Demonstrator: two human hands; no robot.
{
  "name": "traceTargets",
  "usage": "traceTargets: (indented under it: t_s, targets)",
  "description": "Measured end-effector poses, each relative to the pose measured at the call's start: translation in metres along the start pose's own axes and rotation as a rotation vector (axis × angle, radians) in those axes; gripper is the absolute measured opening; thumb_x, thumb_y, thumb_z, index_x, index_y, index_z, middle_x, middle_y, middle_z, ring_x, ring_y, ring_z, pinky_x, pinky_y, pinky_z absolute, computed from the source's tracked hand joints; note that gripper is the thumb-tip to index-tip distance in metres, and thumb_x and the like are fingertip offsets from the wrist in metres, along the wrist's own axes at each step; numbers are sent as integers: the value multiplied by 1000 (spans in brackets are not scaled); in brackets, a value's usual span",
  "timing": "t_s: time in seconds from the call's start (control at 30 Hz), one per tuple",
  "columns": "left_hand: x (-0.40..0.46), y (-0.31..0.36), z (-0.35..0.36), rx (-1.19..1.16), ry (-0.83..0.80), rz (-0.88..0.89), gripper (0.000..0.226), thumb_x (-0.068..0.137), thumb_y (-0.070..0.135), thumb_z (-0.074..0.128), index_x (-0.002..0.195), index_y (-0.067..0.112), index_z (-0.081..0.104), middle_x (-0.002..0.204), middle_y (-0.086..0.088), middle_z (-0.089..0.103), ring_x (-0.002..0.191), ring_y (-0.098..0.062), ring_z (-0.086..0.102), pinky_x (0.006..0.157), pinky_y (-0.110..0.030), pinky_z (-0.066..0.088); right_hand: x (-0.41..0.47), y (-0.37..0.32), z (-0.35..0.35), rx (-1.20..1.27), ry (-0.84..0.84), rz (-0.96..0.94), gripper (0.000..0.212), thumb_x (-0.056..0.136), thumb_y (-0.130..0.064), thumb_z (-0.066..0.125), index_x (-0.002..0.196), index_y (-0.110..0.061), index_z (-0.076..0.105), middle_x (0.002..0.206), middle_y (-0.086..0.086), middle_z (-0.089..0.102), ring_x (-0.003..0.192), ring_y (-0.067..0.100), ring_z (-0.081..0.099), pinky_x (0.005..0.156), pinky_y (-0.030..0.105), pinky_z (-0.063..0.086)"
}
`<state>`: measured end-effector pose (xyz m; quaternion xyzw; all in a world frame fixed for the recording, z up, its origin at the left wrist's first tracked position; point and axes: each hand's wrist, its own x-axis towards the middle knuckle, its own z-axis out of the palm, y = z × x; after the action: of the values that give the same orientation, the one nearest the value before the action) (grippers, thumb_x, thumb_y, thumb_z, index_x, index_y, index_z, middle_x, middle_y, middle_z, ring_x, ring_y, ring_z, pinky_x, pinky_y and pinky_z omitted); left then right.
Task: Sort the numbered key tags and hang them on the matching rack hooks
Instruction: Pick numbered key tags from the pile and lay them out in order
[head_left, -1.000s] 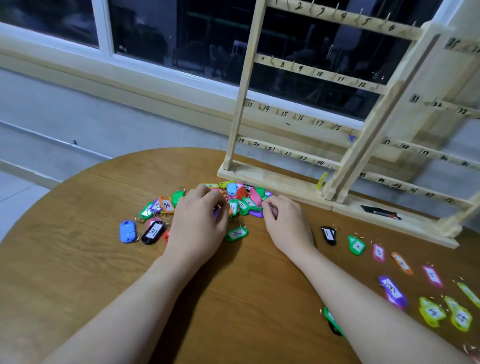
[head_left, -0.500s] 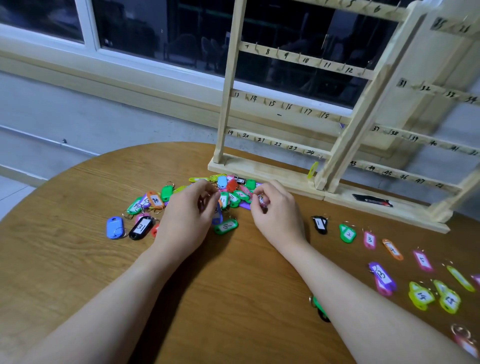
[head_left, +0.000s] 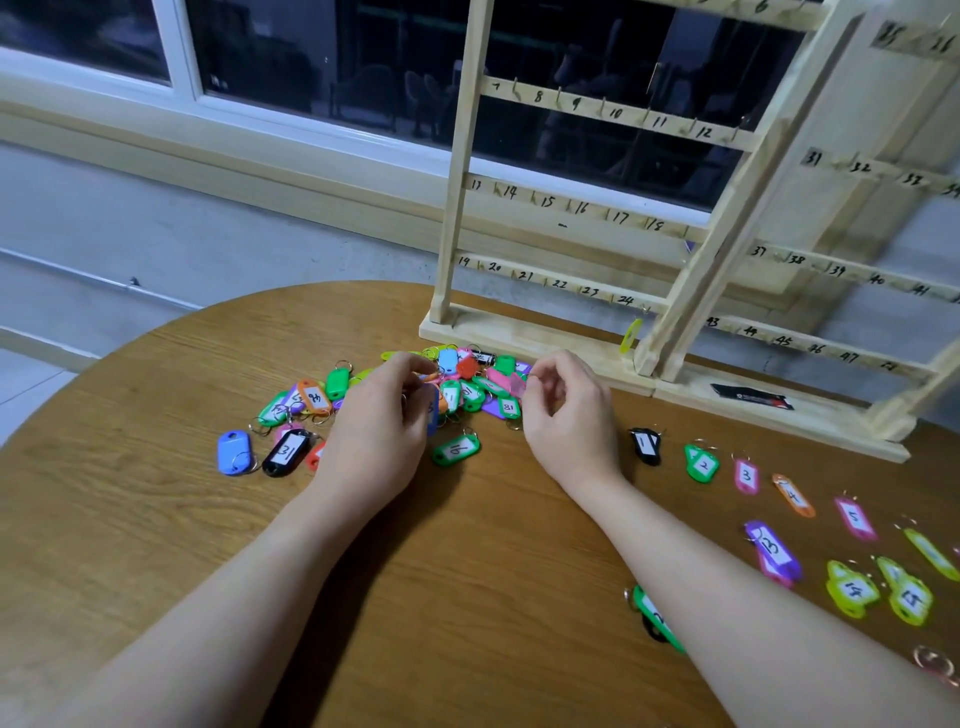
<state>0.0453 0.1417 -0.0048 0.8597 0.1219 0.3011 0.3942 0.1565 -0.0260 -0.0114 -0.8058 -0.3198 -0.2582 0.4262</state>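
Note:
A pile of coloured numbered key tags (head_left: 470, 387) lies on the round wooden table (head_left: 467, 597), just in front of the wooden rack (head_left: 451, 218) with numbered hooks. My left hand (head_left: 376, 431) hovers over the pile's left side and grips a blue tag (head_left: 430, 410) on edge. My right hand (head_left: 569, 415) pinches a pale pink tag (head_left: 517, 386) at the pile's right side. A green tag marked 16 (head_left: 456, 449) lies between my hands. To the right, a row of tags starts with black 1 (head_left: 645, 446), green 2 (head_left: 702, 462) and pink 3 (head_left: 746, 475).
A yellow tag (head_left: 631, 335) hangs near hook 24. A black flat object (head_left: 753, 397) lies on the rack base. Purple 13 (head_left: 772, 548) and yellow-green 14 (head_left: 852, 590) lie at the right. A green tag (head_left: 652, 613) peeks from under my right forearm. A dark window stands behind.
Both hands rose from pressing into the pile. My right hand now pinches a pink tag and my left holds a blue one. The view tilted down.

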Motion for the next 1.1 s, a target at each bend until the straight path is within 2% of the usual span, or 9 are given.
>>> traceTargets:
  t_s: [0.17,0.27,0.33,0.5,0.63,0.83,0.93,1.03,1.1]
  targets:
    - [1,1,0,13,-17,-2,27,96,10,59,122,17,63,102,4,66,78,-5,54,76,-29,45,0,1,1,15,-50,100,12,94,-14,60,85,-20,55,78,-8,63,70,11,60,61,39,52]
    - [0,2,0,31,-8,8,25,96,9,59,118,16,68,103,7,67,84,-8,53,78,-23,42,-2,-2,1,-16,-96,97,30,95,-16,59,81,-39,44,90,-8,70,68,7,62,58,41,55]
    - [0,2,-1,47,2,17,24,95,7,59,114,15,70,101,10,64,85,-6,53,77,-18,38,-2,-5,0,-49,-131,82,36,96,-17,59,80,-43,39,95,-4,73,67,6,63,58,41,56]
    - [2,-1,-1,6,32,-10,21,93,4,62,104,16,74,94,9,68,90,-6,63,74,-1,39,-2,-7,-1,-79,-158,30,10,100,-17,56,91,-17,52,80,-5,67,64,7,61,58,42,52]
    - [4,-3,0,-45,31,-53,18,95,9,63,102,22,74,89,12,69,84,8,62,72,1,40,-2,-7,-1,-59,-164,24,11,102,-18,55,92,-15,51,77,-4,62,66,13,62,58,45,52]
    - [6,-5,0,-36,27,-71,18,96,12,62,102,23,75,88,9,72,83,1,66,73,-11,48,-1,-4,1,25,-142,22,7,101,-20,61,96,-16,57,84,-6,59,76,9,58,63,31,48]
    - [5,-4,-1,-28,20,-74,18,96,12,61,102,23,75,90,9,71,87,-1,66,72,-5,44,-2,-1,2,2,-155,32,12,95,-20,71,103,-19,62,92,-9,59,74,5,54,64,16,45]
    - [5,-4,-1,-28,15,-76,19,96,11,61,102,23,75,90,10,70,89,-1,66,72,-2,42,0,2,4,-43,-182,31,22,93,-8,68,114,-17,65,101,-10,57,82,3,55,72,19,49]
    - [5,-3,0,-26,14,-77,19,96,11,61,102,23,75,90,10,70,88,0,65,72,-3,42,0,3,5,-57,-170,34,25,94,-5,65,118,-13,67,103,-10,57,83,0,54,75,10,44]
